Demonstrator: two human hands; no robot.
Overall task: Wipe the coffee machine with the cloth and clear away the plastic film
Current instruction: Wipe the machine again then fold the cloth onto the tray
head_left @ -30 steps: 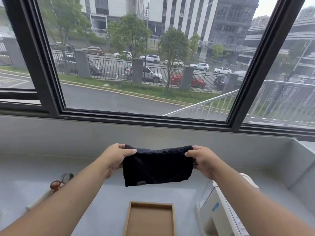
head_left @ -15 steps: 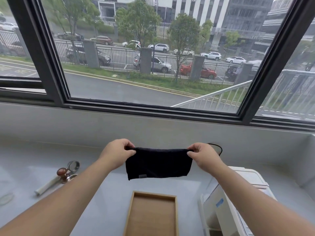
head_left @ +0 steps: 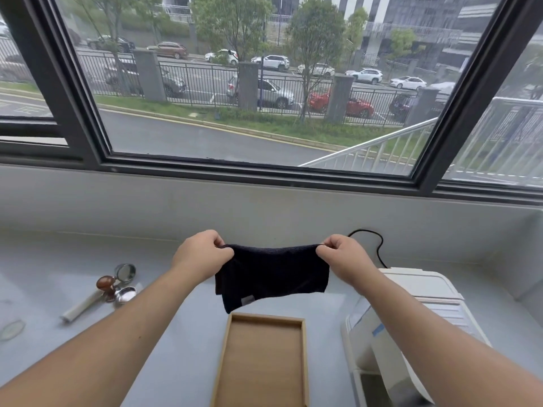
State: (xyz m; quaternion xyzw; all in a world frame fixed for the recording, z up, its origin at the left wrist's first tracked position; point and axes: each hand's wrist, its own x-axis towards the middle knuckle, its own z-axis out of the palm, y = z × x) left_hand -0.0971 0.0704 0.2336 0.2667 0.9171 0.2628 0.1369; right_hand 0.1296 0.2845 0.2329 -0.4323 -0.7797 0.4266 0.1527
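Observation:
A dark folded cloth point(head_left: 271, 273) hangs stretched in the air between both hands, above the far end of a wooden tray. My left hand point(head_left: 202, 254) pinches its left top corner and my right hand point(head_left: 342, 257) pinches its right top corner. The white coffee machine point(head_left: 411, 301) stands at the lower right, partly hidden by my right forearm. A clear plastic film with a blue tab point(head_left: 370, 327) covers its front left side.
An empty wooden tray point(head_left: 261, 359) lies on the white counter point(head_left: 176, 333) in front of me. A portafilter, a tamper with a brown knob point(head_left: 105, 284) and a filter basket lie at the left. A black cord point(head_left: 379, 245) runs behind the machine. A window wall borders the back.
The view has tilted down, showing more counter and machine. Both hands hold the cloth by its top corners throughout; it now hangs lower, just above the tray's far edge.

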